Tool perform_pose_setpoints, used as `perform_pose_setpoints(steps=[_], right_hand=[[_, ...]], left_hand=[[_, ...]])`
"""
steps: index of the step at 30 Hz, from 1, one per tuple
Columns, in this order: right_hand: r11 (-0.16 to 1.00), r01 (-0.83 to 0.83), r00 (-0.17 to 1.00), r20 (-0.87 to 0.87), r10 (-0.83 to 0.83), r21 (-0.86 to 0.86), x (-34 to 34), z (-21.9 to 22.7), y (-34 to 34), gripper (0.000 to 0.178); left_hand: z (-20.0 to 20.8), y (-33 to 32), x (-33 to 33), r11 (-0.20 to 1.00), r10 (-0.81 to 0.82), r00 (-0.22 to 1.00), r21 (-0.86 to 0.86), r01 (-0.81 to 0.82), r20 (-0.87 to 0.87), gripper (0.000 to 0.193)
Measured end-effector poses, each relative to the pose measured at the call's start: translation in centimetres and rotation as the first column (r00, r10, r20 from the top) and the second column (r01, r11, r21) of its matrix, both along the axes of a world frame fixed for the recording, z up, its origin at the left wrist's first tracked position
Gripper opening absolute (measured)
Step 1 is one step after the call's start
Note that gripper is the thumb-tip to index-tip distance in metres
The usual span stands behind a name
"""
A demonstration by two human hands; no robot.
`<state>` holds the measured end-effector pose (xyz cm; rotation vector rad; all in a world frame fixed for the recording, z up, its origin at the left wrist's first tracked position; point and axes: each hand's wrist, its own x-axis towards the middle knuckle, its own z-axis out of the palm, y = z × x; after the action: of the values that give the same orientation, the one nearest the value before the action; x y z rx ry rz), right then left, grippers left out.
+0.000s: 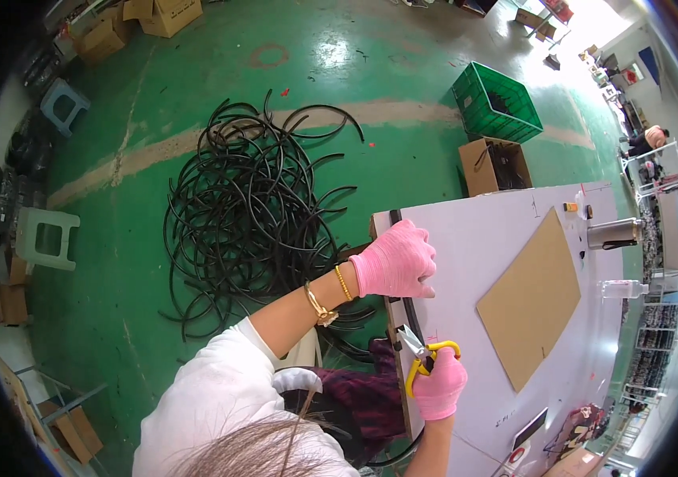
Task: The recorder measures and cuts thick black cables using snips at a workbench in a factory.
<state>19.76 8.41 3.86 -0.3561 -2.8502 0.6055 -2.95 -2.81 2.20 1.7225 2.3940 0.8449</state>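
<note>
My left hand (397,259), in a pink glove, is closed over a black tube (411,314) that lies along the table's left edge; the fingers' undersides are hidden. The tube shows above and below the fist. Gripped in my right hand (441,387), also pink-gloved, is a pair of scissors (444,347) with yellow handles. Their metal blades point up and to the left, beside the tube's lower stretch and close to the table edge. Whether the blades touch the tube, I cannot tell.
A pale table (466,230) carries a brown board (534,298), a steel flask (616,233) and a clear bottle (623,289). Black tubes (255,191) lie heaped on the green floor. Beyond the table stand a cardboard box (478,168) and a green crate (498,123). Stools (47,238) stand left.
</note>
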Motion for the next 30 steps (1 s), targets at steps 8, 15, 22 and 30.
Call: perform_pose_setpoints(steps=[8, 15, 22, 30], right_hand=[[0.979, 0.137, 0.991, 0.027, -0.135, -0.152, 1.9, -0.5, 0.3, 0.011], [0.291, 0.630, 0.757, 0.486, -0.436, -0.720, 10.4, 6.2, 0.7, 0.006], [0.041, 0.703, 0.634, 0.600, -0.487, -0.710, 34.1, 9.2, 0.7, 0.021], [-0.132, 0.815, 0.394, 0.706, -0.588, -0.565, 49.8, 6.5, 0.9, 0.018]], left_hand=[[-0.8, 1.1, 1.1, 0.963, 0.229, 0.970, 0.161, -0.215, -0.078, 0.063], [-1.8, 1.2, 0.9, 0.980, 0.191, 0.978, 0.065, -0.185, -0.084, 0.066], [-2.4, 2.2, 0.2, 0.987, 0.145, 0.963, -0.028, -0.156, -0.228, 0.060], [-1.7, 2.6, -0.3, 0.985, -0.015, 0.944, -0.168, -0.043, -0.329, 0.057]])
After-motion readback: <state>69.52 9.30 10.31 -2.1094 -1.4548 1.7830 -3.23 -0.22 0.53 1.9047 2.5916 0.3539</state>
